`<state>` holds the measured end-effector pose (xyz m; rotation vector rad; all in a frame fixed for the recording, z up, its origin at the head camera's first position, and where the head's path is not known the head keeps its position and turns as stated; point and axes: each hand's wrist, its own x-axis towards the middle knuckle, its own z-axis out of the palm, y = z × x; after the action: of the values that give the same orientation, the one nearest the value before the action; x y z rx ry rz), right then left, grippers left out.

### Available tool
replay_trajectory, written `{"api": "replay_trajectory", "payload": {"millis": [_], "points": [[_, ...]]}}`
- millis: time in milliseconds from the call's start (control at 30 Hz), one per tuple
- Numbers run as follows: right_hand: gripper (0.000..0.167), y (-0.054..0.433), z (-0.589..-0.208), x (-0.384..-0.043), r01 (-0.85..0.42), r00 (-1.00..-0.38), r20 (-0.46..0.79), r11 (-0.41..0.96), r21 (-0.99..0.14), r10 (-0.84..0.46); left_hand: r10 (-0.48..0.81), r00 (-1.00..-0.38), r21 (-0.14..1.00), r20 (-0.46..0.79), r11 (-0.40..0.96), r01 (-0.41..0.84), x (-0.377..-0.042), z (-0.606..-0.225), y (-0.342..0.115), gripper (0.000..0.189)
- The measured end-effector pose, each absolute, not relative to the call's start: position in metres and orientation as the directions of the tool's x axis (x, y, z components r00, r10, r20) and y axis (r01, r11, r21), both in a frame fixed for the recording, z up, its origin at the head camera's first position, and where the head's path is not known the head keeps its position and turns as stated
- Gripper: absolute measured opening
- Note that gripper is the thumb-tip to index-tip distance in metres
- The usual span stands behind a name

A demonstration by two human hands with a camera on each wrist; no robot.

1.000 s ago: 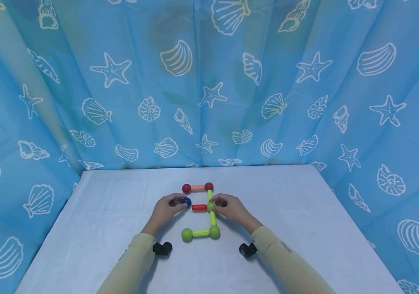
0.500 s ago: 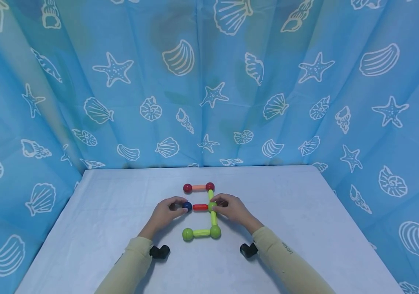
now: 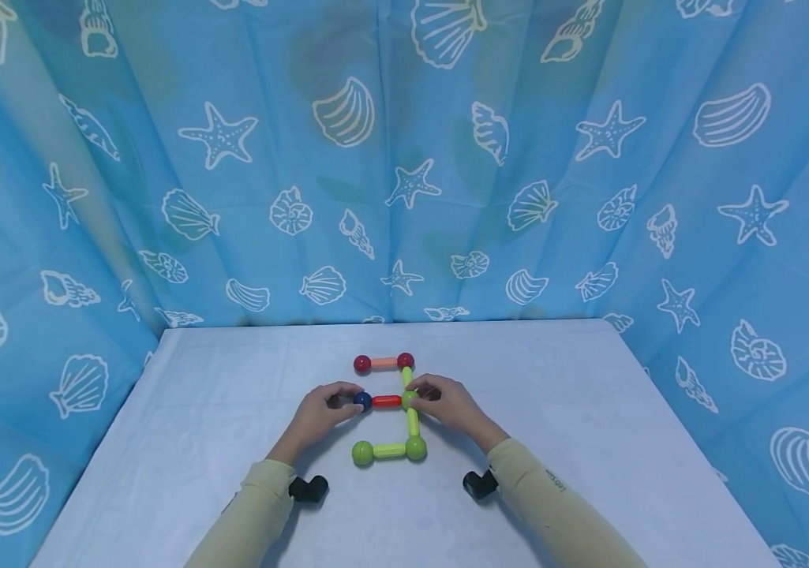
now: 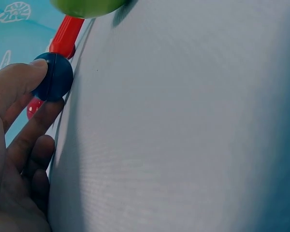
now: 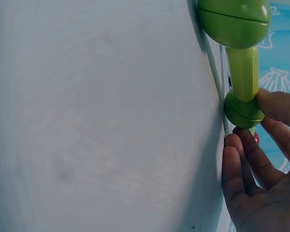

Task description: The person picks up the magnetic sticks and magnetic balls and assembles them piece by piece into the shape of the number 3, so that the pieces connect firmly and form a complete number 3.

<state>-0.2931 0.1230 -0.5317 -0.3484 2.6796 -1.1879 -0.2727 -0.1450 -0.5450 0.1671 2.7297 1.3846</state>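
Note:
My left hand (image 3: 317,416) pinches a dark blue ball (image 4: 56,77) between thumb and fingers, right at the left end of a red rod (image 3: 386,401). The rod's other end meets a green ball (image 5: 243,109), which my right hand (image 3: 450,402) pinches from the right side. Yellow-green rods (image 3: 413,422) run from that ball toward the back and the front. At the back a dark red ball (image 3: 406,360) joins an orange-pink rod (image 3: 383,364) and a second red ball (image 3: 362,364). The front branch is a yellow-green rod (image 3: 389,450) between two green balls (image 3: 362,453).
A white-covered table (image 3: 532,379) carries the ball-and-rod figure. Behind it and at both sides hangs a blue curtain (image 3: 404,237) with shell and starfish prints. Black wrist-worn devices (image 3: 308,488) sit under both sleeves, near the table surface.
My left hand has brought the blue ball slightly toward the front and right, closing the gap to the red rod's end. The right hand stays at the middle green ball.

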Motion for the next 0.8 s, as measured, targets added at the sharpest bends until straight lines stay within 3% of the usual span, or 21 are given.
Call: {"api": "replay_trajectory", "payload": {"millis": [800], "points": [[0.028,0.1188,-0.5301,-0.2888,-0.160,-0.945,-0.062,0.620,-0.768,-0.320,0.112,-0.994,0.841,-0.004,0.538,0.057,-0.2645,-0.5430,-0.1508,0.030]]}}
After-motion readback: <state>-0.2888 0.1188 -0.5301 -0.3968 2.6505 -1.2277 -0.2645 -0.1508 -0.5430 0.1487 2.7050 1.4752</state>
